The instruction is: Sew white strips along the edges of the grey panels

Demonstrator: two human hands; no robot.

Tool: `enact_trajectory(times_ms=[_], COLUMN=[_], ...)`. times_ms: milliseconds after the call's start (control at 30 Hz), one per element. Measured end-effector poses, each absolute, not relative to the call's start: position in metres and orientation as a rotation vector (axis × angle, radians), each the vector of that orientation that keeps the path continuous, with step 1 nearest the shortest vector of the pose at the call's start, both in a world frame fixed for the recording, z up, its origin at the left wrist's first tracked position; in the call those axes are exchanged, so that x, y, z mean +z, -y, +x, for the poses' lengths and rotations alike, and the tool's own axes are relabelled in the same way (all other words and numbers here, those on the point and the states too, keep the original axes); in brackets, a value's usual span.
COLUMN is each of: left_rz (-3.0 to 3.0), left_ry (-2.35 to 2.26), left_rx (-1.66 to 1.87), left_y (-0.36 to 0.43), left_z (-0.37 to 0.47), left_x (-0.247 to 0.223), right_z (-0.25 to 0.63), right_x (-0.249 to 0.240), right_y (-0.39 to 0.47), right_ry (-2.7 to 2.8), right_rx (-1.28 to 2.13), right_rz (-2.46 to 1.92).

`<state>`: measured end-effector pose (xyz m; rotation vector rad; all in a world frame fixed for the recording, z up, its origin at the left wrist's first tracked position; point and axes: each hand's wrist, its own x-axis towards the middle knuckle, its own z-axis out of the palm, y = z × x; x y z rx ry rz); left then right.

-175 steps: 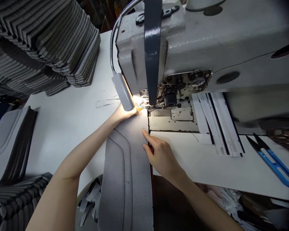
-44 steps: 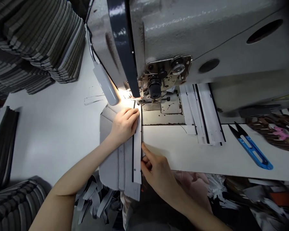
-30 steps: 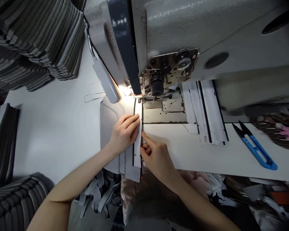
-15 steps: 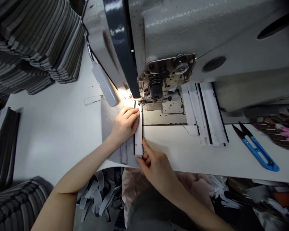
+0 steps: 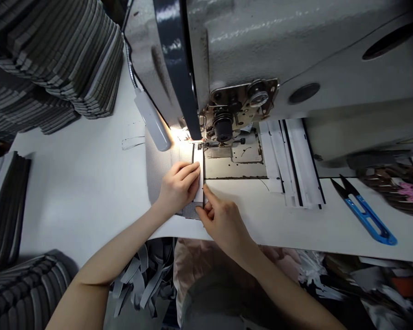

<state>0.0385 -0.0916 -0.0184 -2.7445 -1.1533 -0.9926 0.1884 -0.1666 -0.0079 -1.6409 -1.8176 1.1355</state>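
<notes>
A grey fabric piece (image 5: 155, 169) lies on the sewing table, with a white strip (image 5: 198, 195) edged in black on top along its right side. The strip's far end sits at the presser foot of the sewing machine (image 5: 200, 143). My left hand (image 5: 179, 185) rests on the fabric and strip, palm down, fingers laid over them rather than wrapped round. At the near right corner, my right hand (image 5: 223, 217) has thumb and index finger at the edge of the grey fabric and strip, in a pinch; its other fingers are curled under. The hands partly cover both layers.
Blue thread snips (image 5: 370, 215) lie at the right. Several white strips (image 5: 292, 165) with black edges rest beside the machine bed. Stacks of grey pieces (image 5: 65, 50) stand at the left. A work lamp (image 5: 153, 121) hangs near the needle. Grey strips (image 5: 144, 279) dangle below the table edge.
The fabric and white strip have slid away from me, further under the presser foot. My right hand has moved forward with them; the left lies slightly nearer me on the strip.
</notes>
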Motion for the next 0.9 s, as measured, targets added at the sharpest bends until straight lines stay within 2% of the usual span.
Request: enact_trajectory(times_ms=[400, 900], left_rz=[-2.765, -2.853], left_ry=[1.133, 0.983], left_rx=[-0.914, -0.980], left_y=[0.061, 0.065], left_z=[0.039, 0.031], left_x=[-0.022, -0.019], right_z=[0.192, 0.199], right_x=[-0.008, -0.009], right_y=[0.147, 0.112], right_ry=[1.570, 1.688], right_rx=[1.232, 1.062], right_rz=[-1.605, -1.611])
